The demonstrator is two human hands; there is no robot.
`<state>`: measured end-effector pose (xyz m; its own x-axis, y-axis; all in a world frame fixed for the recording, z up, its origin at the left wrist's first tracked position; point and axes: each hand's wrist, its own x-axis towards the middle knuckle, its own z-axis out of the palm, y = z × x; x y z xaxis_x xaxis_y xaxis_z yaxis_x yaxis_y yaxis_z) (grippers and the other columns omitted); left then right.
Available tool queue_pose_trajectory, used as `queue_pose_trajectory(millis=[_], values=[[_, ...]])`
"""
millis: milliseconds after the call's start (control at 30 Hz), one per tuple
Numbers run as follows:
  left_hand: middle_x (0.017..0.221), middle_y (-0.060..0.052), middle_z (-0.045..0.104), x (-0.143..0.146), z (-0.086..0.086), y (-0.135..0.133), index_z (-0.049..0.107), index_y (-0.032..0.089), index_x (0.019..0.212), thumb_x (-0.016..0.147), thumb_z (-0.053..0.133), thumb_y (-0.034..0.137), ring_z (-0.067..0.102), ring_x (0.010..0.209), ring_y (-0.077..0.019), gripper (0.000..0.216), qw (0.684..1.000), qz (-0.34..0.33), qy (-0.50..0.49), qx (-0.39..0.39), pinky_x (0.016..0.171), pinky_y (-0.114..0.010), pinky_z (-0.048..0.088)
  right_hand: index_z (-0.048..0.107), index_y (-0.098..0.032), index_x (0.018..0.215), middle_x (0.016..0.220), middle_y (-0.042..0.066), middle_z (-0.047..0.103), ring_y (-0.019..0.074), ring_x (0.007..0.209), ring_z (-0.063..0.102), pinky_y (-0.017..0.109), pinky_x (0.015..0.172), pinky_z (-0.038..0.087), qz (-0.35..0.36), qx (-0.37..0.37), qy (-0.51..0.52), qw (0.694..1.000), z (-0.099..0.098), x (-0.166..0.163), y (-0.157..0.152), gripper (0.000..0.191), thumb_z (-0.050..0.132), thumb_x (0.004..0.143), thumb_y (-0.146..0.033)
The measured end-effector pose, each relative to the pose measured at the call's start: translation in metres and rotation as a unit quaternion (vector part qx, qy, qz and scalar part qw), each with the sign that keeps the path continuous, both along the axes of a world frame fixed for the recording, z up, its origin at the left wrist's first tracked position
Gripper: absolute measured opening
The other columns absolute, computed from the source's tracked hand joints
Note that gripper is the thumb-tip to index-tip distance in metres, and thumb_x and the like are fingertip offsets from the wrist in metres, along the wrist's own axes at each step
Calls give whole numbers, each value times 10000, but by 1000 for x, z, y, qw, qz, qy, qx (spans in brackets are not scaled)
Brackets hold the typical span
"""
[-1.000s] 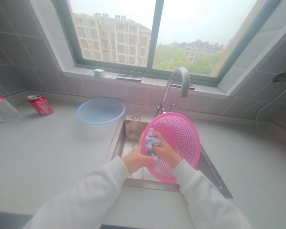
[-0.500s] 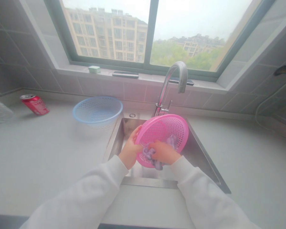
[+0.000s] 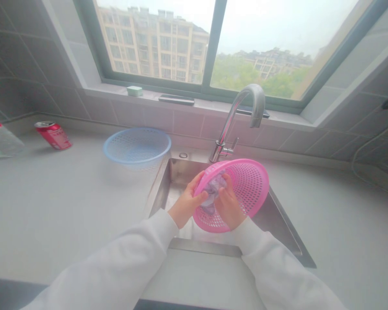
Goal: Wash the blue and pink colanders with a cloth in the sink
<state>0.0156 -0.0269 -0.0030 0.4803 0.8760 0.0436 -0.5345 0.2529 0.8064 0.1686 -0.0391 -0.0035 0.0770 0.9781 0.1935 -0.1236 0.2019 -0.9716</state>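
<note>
while 2 bare hands hold it above a stainless steel sink (image 3: 184, 172), a pink plastic basket (image 3: 250, 185) sits tilted, its far rim raised, over the right side of the basin and just in front of a chrome faucet (image 3: 233, 118). the left hand (image 3: 188, 202) is at the basket's left edge, its fingers (image 3: 198, 191) stretched out and lightly bent, gripping the rim area. the right hand (image 3: 229, 203) has its fingers (image 3: 224, 189) curled and pressing a crumpled lilac cloth (image 3: 213, 189) against the perforated face of the basket, with the cloth bunched between both hands. white sleeves (image 3: 278, 267) cover both forearms. a pale blue plastic basket (image 3: 137, 148) stands on the grey countertop (image 3: 67, 206) just left of the sink, and a red drink can (image 3: 53, 135) lies on its side further left, near a clear plastic bag (image 3: 0, 137). on the window sill behind the faucet are a small green soap dish (image 3: 135, 91) and a flat black object (image 3: 176, 100).
</note>
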Motion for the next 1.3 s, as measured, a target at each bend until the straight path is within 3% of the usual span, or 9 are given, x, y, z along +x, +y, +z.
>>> queue_pose_trajectory(millis=[100, 200, 333, 433, 567, 800, 967, 1133, 1300], values=[[1528, -94, 598, 0, -2, 2, 544, 315, 1491, 759, 876, 577, 553, 1421, -328, 845, 998, 56, -30, -16, 1194, -468, 430, 460, -322, 1419, 1308, 87, 644, 270, 1135, 662, 429, 919, 571, 84, -51, -106, 990, 7, -6, -3, 692, 764, 805, -417], [1390, -104, 680, -3, -1, 4, 547, 288, 1478, 822, 815, 589, 656, 1276, -296, 769, 991, 112, -52, -50, 1113, -457, 500, 570, -260, 1379, 1301, 104, 641, 281, 1156, 635, 452, 982, 523, 123, -53, -279, 951, 15, -12, -3, 579, 711, 818, -257], [1335, -91, 703, -6, 3, 8, 544, 284, 1460, 795, 864, 517, 679, 1209, -272, 774, 981, 183, -20, -58, 1092, -445, 504, 709, -279, 1291, 1262, 118, 648, 324, 1154, 620, 520, 1022, 458, 145, -58, -519, 840, 19, -13, -4, 456, 655, 849, -184], [1397, -99, 671, -8, 6, 9, 564, 275, 1426, 773, 884, 500, 645, 1271, -288, 761, 978, 205, 1, -32, 1114, -449, 486, 697, -372, 1356, 1395, 132, 590, 410, 1309, 533, 643, 1085, 355, 98, -80, -612, 780, 19, -9, -7, 441, 674, 916, -345], [1401, -110, 662, -10, 7, 10, 561, 262, 1421, 810, 842, 510, 637, 1282, -284, 716, 975, 223, -9, -6, 1129, -459, 474, 595, -418, 1478, 1573, 130, 453, 431, 1438, 427, 657, 1143, 298, 51, -90, -598, 795, 17, -8, -7, 587, 692, 915, -549], [1353, -106, 679, -4, 10, 4, 583, 263, 1390, 795, 849, 500, 629, 1276, -281, 694, 964, 260, 55, 12, 1127, -428, 464, 759, -238, 1167, 1349, 121, 561, 288, 1317, 538, 471, 1169, 375, 69, -80, -401, 910, 1, -19, 5, 275, 668, 942, -367], [1374, -85, 659, -2, 12, -1, 581, 296, 1396, 785, 858, 524, 661, 1204, -274, 709, 973, 229, 36, 11, 1056, -415, 518, 740, -243, 1079, 1294, 84, 584, 265, 1243, 560, 449, 1113, 419, 44, 7, -339, 940, 2, -19, 6, 204, 719, 882, -290], [1279, -82, 699, -3, 10, 4, 585, 274, 1380, 813, 831, 534, 673, 1174, -258, 670, 966, 259, 8, -28, 1027, -405, 528, 736, -242, 1154, 1191, 84, 649, 263, 1143, 583, 432, 1021, 443, 84, 4, -438, 895, 3, -21, 5, 249, 653, 919, -240], [1303, -79, 702, -4, 5, 9, 571, 261, 1384, 858, 803, 491, 667, 1205, -243, 620, 965, 260, -17, -37, 1071, -417, 507, 743, -279, 1178, 1243, 104, 632, 299, 1122, 590, 423, 932, 458, 52, -62, -614, 785, 6, -1, 12, 358, 657, 848, -174]])
